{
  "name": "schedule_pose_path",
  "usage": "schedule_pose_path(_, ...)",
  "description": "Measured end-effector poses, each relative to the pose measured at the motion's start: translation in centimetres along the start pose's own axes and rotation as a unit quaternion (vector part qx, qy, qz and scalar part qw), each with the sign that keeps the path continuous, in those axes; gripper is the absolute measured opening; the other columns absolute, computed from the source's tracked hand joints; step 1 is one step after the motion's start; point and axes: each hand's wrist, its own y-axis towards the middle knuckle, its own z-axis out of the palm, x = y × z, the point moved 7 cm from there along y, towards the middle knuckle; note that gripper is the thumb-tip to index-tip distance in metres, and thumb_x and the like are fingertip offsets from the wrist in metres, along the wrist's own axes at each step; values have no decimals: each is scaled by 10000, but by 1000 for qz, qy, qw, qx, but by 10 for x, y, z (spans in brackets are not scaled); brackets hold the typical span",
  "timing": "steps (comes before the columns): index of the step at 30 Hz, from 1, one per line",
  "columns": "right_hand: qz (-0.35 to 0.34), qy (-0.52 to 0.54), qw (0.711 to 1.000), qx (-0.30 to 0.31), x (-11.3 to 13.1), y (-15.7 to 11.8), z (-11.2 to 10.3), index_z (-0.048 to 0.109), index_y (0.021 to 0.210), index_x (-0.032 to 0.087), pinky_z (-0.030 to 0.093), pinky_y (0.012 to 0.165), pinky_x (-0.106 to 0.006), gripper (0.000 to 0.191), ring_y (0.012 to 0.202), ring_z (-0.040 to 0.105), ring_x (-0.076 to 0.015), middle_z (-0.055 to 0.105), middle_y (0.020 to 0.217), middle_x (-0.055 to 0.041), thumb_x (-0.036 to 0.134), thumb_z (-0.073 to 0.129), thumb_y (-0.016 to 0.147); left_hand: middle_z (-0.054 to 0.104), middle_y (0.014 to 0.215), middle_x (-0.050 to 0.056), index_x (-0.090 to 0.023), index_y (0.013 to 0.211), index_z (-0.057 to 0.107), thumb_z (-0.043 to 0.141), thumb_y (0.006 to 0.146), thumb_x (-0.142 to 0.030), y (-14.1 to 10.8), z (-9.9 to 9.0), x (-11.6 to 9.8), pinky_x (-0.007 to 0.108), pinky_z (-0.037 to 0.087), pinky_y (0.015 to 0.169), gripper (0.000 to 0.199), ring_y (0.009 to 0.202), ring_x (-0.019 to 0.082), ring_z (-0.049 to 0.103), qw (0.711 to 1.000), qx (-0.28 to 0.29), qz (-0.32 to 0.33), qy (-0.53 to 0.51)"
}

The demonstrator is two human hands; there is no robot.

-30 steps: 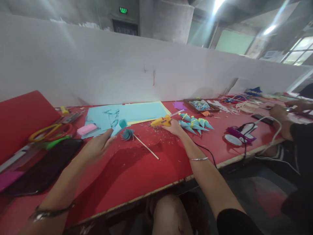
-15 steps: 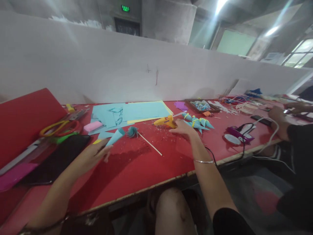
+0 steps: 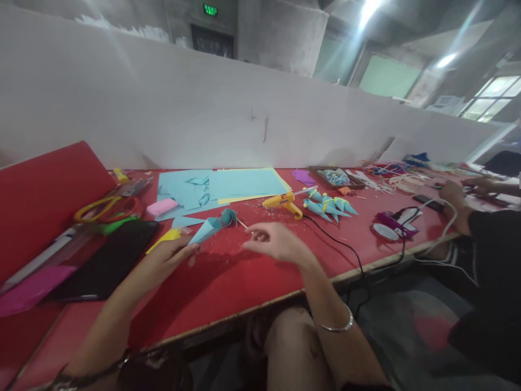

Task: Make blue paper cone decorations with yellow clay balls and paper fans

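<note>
My left hand (image 3: 169,263) is closed on a light blue paper cone (image 3: 204,231), its wide end pointing away to the right. Just beyond the cone lies a coiled blue paper curl (image 3: 228,218). My right hand (image 3: 274,241) hovers over the red table with curved fingers apart, and no object shows in them. Its fingers are nearest to a thin wooden stick (image 3: 241,223), most of which is hidden behind the hand. A yellow glue gun (image 3: 279,201) lies beyond my right hand, beside several blue paper cones with yellow trim (image 3: 331,205).
Blue paper sheets (image 3: 248,183) lie along the white partition. To the left are a pink block (image 3: 161,207), scissors (image 3: 97,209) and a black tablet-like slab (image 3: 109,266). The glue gun's black cord (image 3: 342,241) runs off the table's front edge. A co-worker's arm (image 3: 458,201) reaches in at far right.
My right hand has left the glue gun and moved left and nearer to me, over the stick. My left hand still holds the paper cone, slightly shifted right in view.
</note>
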Motion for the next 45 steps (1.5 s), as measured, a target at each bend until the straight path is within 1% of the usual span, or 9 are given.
schedule_pose_path(2,-7,102,994,24,14,9,33,585,1108,148,477,672,-290,564,770,617,-178,671,905,-73,468,672,651,565,626,35,-184,572,508,285,804,-498,0,3,-4,281,396,635,449,625,178,504,1000,11,18,-4)
schedule_pose_path(6,-4,254,966,-40,30,18,63,640,903,148,469,775,-310,351,839,600,-174,664,914,-73,405,663,666,558,601,35,-184,571,506,286,816,-475,1,8,-6,279,396,632,440,630,177,501,999,15,48,-16)
schedule_pose_path(11,8,327,938,-114,33,20,67,623,785,166,461,804,-308,222,798,599,-155,658,810,-29,360,639,678,546,579,21,-171,580,529,325,808,-495,1,12,-6,262,391,588,446,586,152,475,997,19,66,-32)
schedule_pose_path(22,-16,311,942,-121,35,20,69,617,807,177,482,778,-309,225,793,602,-160,651,847,-42,338,660,656,567,673,33,-169,665,587,471,749,-453,-1,-2,-15,274,402,635,318,699,172,472,992,-62,96,-43)
schedule_pose_path(26,-31,255,959,-120,33,23,67,623,797,174,473,770,-300,223,814,595,-163,636,845,-39,348,660,663,519,627,7,-177,632,555,462,745,-443,-1,-4,-12,255,382,594,303,643,155,456,994,-65,77,-32)
schedule_pose_path(31,-24,130,991,-10,17,31,59,623,964,162,462,667,-265,338,708,567,-128,641,860,-34,324,668,671,512,629,-6,-172,593,497,452,745,-448,-5,-13,4,229,358,561,318,596,127,424,997,-81,16,-7)
schedule_pose_path(37,-30,-107,979,-172,13,55,3,606,1038,190,446,748,-283,253,780,567,-143,620,942,-39,253,518,809,585,673,14,-163,706,583,472,729,-506,-6,-8,20,241,377,583,361,619,145,463,998,-51,-23,12)
schedule_pose_path(42,-45,-291,950,-106,19,83,25,543,1174,247,424,836,-326,335,1114,453,-228,483,1219,-93,194,463,853,585,758,42,-174,632,573,481,746,-466,-2,-8,22,262,396,649,326,683,166,493,997,-52,14,53)
schedule_pose_path(45,-33,-290,954,-77,14,92,38,607,1061,232,434,807,-325,257,1058,498,-225,544,1121,-94,189,488,837,605,805,43,-184,643,566,493,748,-437,-2,-9,26,264,398,681,284,704,168,503,997,-50,19,62)
